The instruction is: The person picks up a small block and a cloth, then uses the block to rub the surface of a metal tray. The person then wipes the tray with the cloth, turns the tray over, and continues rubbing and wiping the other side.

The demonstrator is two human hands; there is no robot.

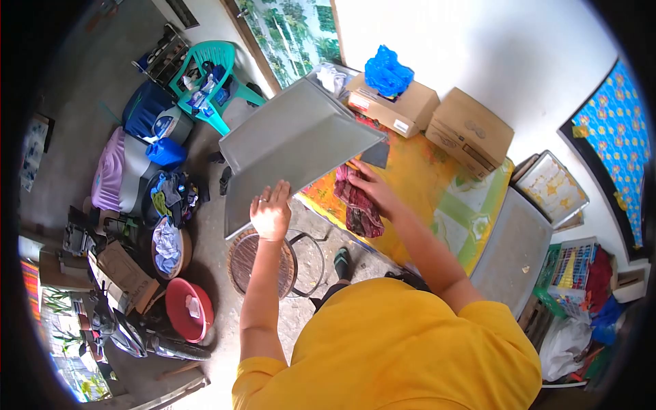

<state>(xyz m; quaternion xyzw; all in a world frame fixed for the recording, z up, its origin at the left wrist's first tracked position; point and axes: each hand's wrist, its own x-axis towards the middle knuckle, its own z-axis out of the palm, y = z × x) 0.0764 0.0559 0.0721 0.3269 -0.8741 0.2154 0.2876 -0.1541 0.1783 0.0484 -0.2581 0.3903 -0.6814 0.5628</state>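
A grey metal tray (301, 160) slants in front of me, its lower left corner out over a round stool. Behind it, the flat face of a second grey panel (270, 119) shows, partly covered. My left hand (271, 208) laps over the tray's near edge, fingers lying along its upper face and the thumb hidden. A bunched maroon patterned cloth (362, 213) hangs from my right hand (369, 186), which is closed on it right at the tray's right-hand edge.
Cardboard boxes (471, 130) and a blue plastic bag (388, 72) stand at the back of the yellow-covered table (424, 184). Below left are the round stool (263, 263), a red basin (189, 311) and a laundry basket (171, 249). A green chair (217, 58) holds assorted items.
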